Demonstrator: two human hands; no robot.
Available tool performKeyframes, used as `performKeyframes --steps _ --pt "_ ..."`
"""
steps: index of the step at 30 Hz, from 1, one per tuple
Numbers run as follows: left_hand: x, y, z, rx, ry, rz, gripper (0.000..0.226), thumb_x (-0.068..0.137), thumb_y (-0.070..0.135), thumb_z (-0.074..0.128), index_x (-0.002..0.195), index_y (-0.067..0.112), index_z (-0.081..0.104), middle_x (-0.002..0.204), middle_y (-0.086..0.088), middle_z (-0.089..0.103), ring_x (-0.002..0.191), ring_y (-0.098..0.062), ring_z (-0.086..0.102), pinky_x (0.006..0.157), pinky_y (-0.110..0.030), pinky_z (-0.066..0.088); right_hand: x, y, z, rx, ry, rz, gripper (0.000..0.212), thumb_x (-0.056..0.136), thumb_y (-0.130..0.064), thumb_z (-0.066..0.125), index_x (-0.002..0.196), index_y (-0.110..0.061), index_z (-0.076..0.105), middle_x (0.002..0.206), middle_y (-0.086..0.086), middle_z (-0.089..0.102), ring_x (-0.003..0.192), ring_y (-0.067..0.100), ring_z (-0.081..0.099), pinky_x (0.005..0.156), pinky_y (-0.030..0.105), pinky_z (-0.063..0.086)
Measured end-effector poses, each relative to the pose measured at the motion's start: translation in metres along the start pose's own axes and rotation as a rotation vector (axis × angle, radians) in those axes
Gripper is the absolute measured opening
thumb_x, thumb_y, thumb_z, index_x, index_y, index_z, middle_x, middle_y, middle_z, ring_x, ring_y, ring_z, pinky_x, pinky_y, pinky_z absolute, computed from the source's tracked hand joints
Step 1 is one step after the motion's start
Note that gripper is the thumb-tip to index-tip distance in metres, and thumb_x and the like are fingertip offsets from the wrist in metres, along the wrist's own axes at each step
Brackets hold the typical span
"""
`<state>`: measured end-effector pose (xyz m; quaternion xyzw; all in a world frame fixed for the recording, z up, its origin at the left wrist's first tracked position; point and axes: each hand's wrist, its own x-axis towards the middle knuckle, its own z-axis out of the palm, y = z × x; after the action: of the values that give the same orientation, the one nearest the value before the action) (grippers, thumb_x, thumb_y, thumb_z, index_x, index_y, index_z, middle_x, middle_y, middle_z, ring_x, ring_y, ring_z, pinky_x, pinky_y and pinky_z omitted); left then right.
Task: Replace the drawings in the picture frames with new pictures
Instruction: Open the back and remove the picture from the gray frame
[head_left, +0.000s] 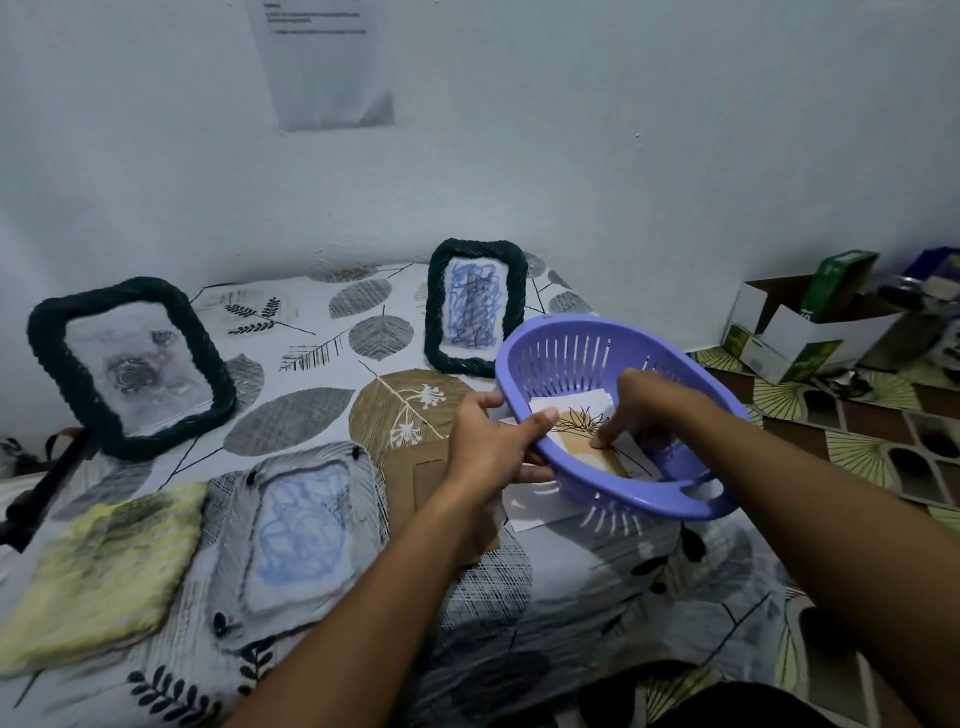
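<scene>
Far left, lower part of frame: yellow cloth (104, 574) lies flat on leaf-print sheet (311, 395), stained dark near its top. Above it, mid-left, a dark woven frame (44, 338) stands tilted back, w/ a grey smudgy drawing (137, 371) in it. Right of the cloth, lower centre-left, a see-through frame (363, 467) lies flat w/ a blue scribble (301, 525) inside; small dark clips at its edge. Just right of that, brown backing board (415, 475) lies flat, partly under the left forearm.

Upper centre: paper sheet (327, 67) on the wall, text too blurred to read. Below it, centre, 2nd dark frame (434, 312) stands upright w/ a blue scribble drawing (474, 304), just behind the basket.

Centre: left hand (493, 441) grips near rim of purple basket (566, 338), thumb over the rim, fingers curled underneath. Basket is tilted, held above the sheet. White paper (540, 506) lies on the sheet below it.

Centre-right: right hand (644, 402) is inside the basket, index finger pressed down on new picture (576, 421) – tan card w/ black plant line-art; other fingers curled, can't tell if they touch it. Picture lies in basket bottom.

Far right, upper: open white & green boxes (800, 332) on patterned floor (857, 457).
</scene>
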<state>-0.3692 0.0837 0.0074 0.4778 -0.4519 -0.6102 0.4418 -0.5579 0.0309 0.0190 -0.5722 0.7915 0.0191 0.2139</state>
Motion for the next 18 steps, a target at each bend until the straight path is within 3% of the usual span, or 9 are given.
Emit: performKeyframes --steps 6,9,13,18 --pt "0.001 -0.002 0.001 -0.018 0.003 0.009 0.047 0.08 0.007 0.073 0.113 0.012 0.038 0.075 -0.016 0.067 0.05 -0.02 0.066 0.047 -0.032 0.057 0.013 0.007 -0.002 0.102 0.001 0.052 0.045 0.061 -0.022 0.089 0.077 -0.004 0.05 0.07 0.012 0.061 0.058 0.022 0.057 0.058 0.032 0.053" --pt "0.001 -0.003 0.0 -0.013 0.0 0.027 0.047 0.08 0.007 0.073 0.112 0.012 0.038 0.073 -0.015 0.068 0.05 -0.02 0.066 0.046 -0.031 0.056 0.014 0.009 -0.004 0.097 0.057 0.055 0.041 0.062 -0.019 0.089 0.068 -0.004 0.051 0.062 0.008 0.058 0.051 0.018 0.053 0.045 0.025 0.043" --pt "0.001 -0.002 0.0 0.007 -0.003 0.034 0.047 0.08 0.008 0.073 0.112 0.013 0.038 0.072 -0.014 0.068 0.051 -0.021 0.065 0.046 -0.031 0.057 0.015 0.01 -0.004 0.096 0.062 0.048 0.037 0.066 -0.02 0.086 0.07 -0.001 0.055 0.065 0.01 0.059 0.052 0.019 0.054 0.05 0.027 0.044" --pt "0.0 0.002 -0.005 0.154 -0.002 0.055 0.048 0.08 0.019 0.075 0.112 0.013 0.04 0.077 -0.012 0.066 0.05 -0.017 0.059 0.047 -0.028 0.055 0.008 0.013 -0.016 0.352 0.02 0.004 0.022 0.076 -0.015 0.078 0.078 0.0 0.062 0.062 0.013 0.052 0.045 0.02 0.041 0.042 0.023 0.032"
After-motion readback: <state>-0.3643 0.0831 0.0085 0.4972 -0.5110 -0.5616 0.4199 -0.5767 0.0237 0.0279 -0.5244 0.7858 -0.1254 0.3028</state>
